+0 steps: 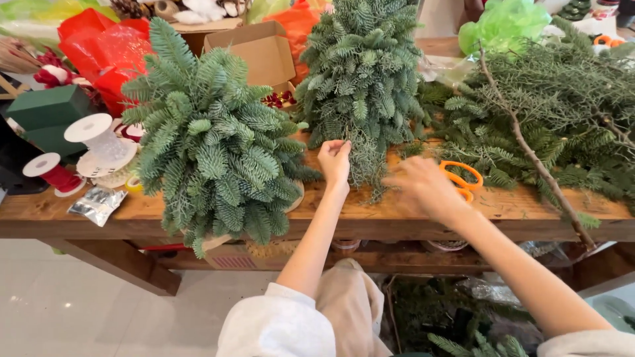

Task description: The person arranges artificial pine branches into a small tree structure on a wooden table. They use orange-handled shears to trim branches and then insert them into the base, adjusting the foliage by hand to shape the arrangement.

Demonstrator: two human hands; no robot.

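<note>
White sleeves (278, 324) sit closest to my view, and from them both forearms stretch forward over the edge of the wooden workbench (370, 218). My left hand (335, 160) is closed in a pinch, fingertips holding a drooping sprig at the lower edge of the middle fir arrangement (362, 73), a tall cone of blue-green needles standing directly ahead of that hand. My right hand (423, 188) is blurred; the fingers look loosely spread, and I cannot tell whether it grips anything. Just beyond it, touching the bench, lie orange-handled scissors (462, 178), partly hidden by the hand. Further right of that hand a pile of loose evergreen branches (562, 112) covers the bench, with one long bare stem (529, 149) running across it toward the bench edge. Left of my left hand stands a second, rounder fir arrangement (211, 145), hanging over the front edge. Past it, well apart from both hands, I see a white ribbon spool (96, 135), a red ribbon spool (53, 173), a small silver foil packet (98, 203) and dark green foam blocks (47, 116). Behind the arrangements are an open cardboard box (254, 53), red tissue paper (106, 46) and green tissue paper (499, 26).
</note>
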